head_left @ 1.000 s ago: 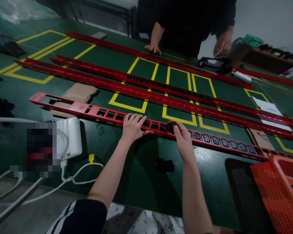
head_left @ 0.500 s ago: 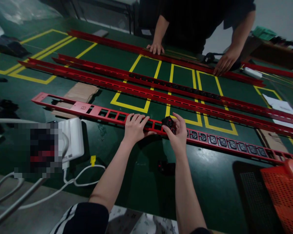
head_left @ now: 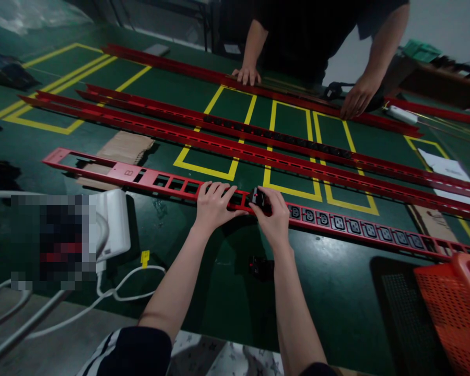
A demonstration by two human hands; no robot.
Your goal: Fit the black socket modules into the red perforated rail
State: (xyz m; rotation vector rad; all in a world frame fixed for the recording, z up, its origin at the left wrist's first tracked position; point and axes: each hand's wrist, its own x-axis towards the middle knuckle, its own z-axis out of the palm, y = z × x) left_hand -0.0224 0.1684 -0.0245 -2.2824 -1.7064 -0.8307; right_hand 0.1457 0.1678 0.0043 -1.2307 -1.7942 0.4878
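A long red metal strip (head_left: 376, 235) with rectangular cut-outs lies across the green table in front of me. Several black sockets (head_left: 347, 225) sit in its right half. My left hand (head_left: 214, 202) lies flat on the strip, fingers stretched out over empty cut-outs. My right hand (head_left: 271, 218) pinches a small black socket (head_left: 257, 198) and holds it against the strip, just right of my left hand. Another black socket (head_left: 261, 266) lies loose on the table below my right wrist.
Several more red strips (head_left: 258, 151) lie farther back. Another person's hands (head_left: 247, 74) rest on the far strip. An orange mesh basket (head_left: 450, 308) stands at the right. A white device (head_left: 112, 222) with a cable lies at the left, cardboard (head_left: 125, 149) beyond it.
My right hand has carried the black socket leftwards and set it down onto the strip beside my left hand. My left hand has stayed put. The other person's right hand moved onto the far strip.
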